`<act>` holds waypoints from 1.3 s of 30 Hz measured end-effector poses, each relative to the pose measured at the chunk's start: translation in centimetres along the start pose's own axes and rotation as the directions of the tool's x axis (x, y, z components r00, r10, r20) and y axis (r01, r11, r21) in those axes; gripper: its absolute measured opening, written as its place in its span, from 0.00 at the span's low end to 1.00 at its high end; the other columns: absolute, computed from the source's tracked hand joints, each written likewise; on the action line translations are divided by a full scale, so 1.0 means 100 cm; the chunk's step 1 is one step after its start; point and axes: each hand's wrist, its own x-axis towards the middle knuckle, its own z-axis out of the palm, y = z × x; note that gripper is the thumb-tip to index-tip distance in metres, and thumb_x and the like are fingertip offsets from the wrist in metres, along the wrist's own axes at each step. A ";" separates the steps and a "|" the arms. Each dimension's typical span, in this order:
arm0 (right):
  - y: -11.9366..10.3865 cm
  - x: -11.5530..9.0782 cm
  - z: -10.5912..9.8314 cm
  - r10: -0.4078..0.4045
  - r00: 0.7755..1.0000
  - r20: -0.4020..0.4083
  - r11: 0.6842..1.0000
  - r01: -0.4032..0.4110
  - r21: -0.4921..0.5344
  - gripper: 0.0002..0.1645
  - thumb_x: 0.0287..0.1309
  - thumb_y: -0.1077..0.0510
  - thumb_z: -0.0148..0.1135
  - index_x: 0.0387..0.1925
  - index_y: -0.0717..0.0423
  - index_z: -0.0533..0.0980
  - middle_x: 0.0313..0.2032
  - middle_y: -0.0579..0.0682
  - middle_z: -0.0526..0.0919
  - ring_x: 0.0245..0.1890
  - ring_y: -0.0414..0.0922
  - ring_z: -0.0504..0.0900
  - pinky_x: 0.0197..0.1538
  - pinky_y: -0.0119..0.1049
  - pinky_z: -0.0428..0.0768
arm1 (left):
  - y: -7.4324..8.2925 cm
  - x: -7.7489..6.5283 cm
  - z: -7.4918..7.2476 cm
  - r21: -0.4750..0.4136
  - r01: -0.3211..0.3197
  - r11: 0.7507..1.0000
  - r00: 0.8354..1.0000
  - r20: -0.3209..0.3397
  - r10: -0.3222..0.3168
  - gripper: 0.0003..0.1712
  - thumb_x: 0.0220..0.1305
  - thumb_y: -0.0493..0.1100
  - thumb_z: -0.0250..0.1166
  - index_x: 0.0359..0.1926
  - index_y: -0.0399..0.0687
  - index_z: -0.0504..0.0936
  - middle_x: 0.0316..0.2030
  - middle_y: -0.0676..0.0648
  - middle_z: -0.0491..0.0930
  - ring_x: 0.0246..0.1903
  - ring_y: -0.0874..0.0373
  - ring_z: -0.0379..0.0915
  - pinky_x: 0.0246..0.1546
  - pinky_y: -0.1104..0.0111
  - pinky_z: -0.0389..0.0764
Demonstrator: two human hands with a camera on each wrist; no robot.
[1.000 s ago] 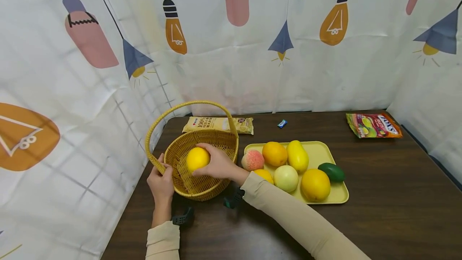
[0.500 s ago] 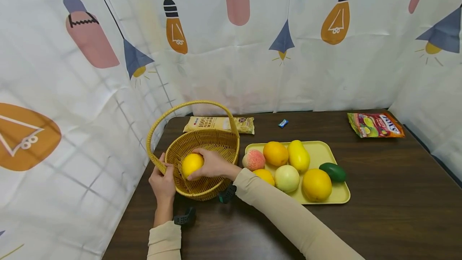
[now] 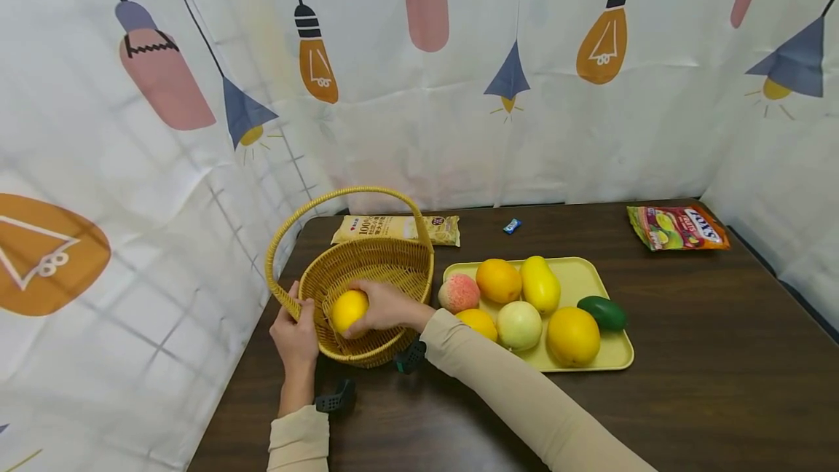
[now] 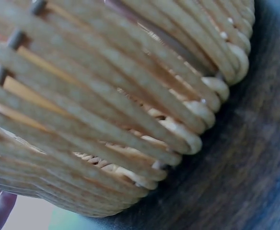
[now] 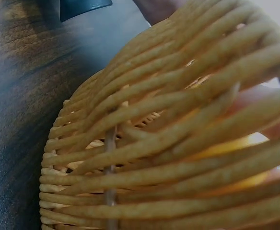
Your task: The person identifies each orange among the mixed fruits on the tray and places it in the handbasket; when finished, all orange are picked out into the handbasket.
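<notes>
A wicker basket (image 3: 393,257) with a tall arched handle stands at the left of the table. My left hand (image 3: 296,333) grips its left rim where the handle meets it. Inside the basket, my right hand (image 3: 387,306) holds a round yellow fruit (image 3: 349,311) low near the bottom, thumb and fingers around it. From the left wrist, the outer weave of the basket (image 4: 106,96) fills most of the view. Through the slats in the right wrist view, the yellow fruit (image 5: 236,145) shows in part, most of it hidden by the weave.
Right of the basket, a yellow tray (image 3: 616,348) bears a peach (image 3: 459,293), a pale green fruit (image 3: 518,325), a dark green fruit (image 3: 601,312) and several yellow-orange fruits. A beige food packet (image 3: 442,230) lies behind the basket. A small blue wrapper (image 3: 512,226) and a colourful candy bag (image 3: 678,228) lie farther right.
My right hand has moved slightly left and lower into the basket with the yellow fruit. The left hand keeps its grip on the rim.
</notes>
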 end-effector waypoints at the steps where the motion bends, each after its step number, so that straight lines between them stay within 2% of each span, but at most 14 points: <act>1: 0.001 0.000 0.001 -0.004 1.000 0.007 1.000 0.004 -0.004 0.53 0.41 0.44 0.79 0.69 0.50 0.66 0.55 0.48 0.77 0.44 0.40 0.76 0.44 0.32 0.75 | 0.000 0.000 0.000 0.001 0.001 1.000 1.000 0.000 -0.001 0.24 0.69 0.44 0.57 0.65 0.48 0.75 0.57 0.41 0.79 0.52 0.47 0.77 0.39 0.88 0.69; 8: 0.000 0.002 0.002 -0.019 0.999 0.048 0.999 0.021 -0.041 0.51 0.43 0.47 0.79 0.69 0.49 0.66 0.56 0.47 0.77 0.45 0.39 0.76 0.46 0.31 0.74 | 0.001 0.001 -0.001 0.005 0.006 1.000 1.000 -0.004 -0.006 0.24 0.68 0.43 0.57 0.65 0.47 0.76 0.57 0.41 0.78 0.52 0.48 0.77 0.40 0.88 0.69; 13: -0.001 0.003 0.000 -0.040 0.998 0.057 0.999 0.042 -0.023 0.50 0.44 0.49 0.79 0.69 0.50 0.67 0.58 0.48 0.77 0.49 0.40 0.77 0.49 0.31 0.74 | 0.002 0.001 -0.001 0.010 0.003 1.000 1.000 -0.004 -0.003 0.25 0.68 0.43 0.57 0.65 0.44 0.75 0.57 0.40 0.79 0.52 0.47 0.77 0.40 0.88 0.68; 18: -0.001 0.004 0.000 -0.040 0.997 0.062 0.999 0.040 0.004 0.50 0.44 0.51 0.79 0.69 0.52 0.67 0.60 0.52 0.76 0.55 0.43 0.77 0.53 0.33 0.74 | 0.002 0.001 -0.002 0.028 0.003 1.000 1.000 -0.008 -0.003 0.24 0.68 0.43 0.57 0.64 0.48 0.76 0.56 0.40 0.79 0.52 0.48 0.78 0.41 0.87 0.68; 28: -0.003 0.006 0.003 0.003 1.000 0.022 0.999 -0.002 -0.052 0.49 0.46 0.51 0.78 0.69 0.51 0.65 0.58 0.52 0.76 0.56 0.45 0.74 0.55 0.35 0.74 | -0.001 0.002 -0.003 0.029 0.009 1.000 1.000 -0.013 -0.009 0.24 0.68 0.43 0.57 0.64 0.46 0.76 0.55 0.40 0.80 0.51 0.48 0.77 0.41 0.87 0.68; 35: -0.003 0.003 0.003 -0.036 0.999 -0.007 0.994 0.035 -0.100 0.49 0.47 0.47 0.77 0.69 0.51 0.66 0.60 0.50 0.75 0.58 0.44 0.73 0.57 0.35 0.72 | 0.000 0.003 -0.001 0.009 0.012 1.000 1.000 -0.012 -0.012 0.24 0.68 0.44 0.57 0.64 0.51 0.76 0.55 0.38 0.80 0.50 0.47 0.78 0.38 0.85 0.69; 39: -0.002 -0.001 0.003 -0.070 0.997 -0.036 0.991 0.065 -0.115 0.46 0.52 0.45 0.73 0.70 0.51 0.66 0.60 0.49 0.75 0.58 0.44 0.73 0.57 0.36 0.73 | 0.000 0.003 0.001 0.008 0.011 1.000 1.000 -0.021 -0.011 0.24 0.67 0.43 0.57 0.63 0.50 0.77 0.55 0.39 0.80 0.50 0.48 0.78 0.38 0.86 0.69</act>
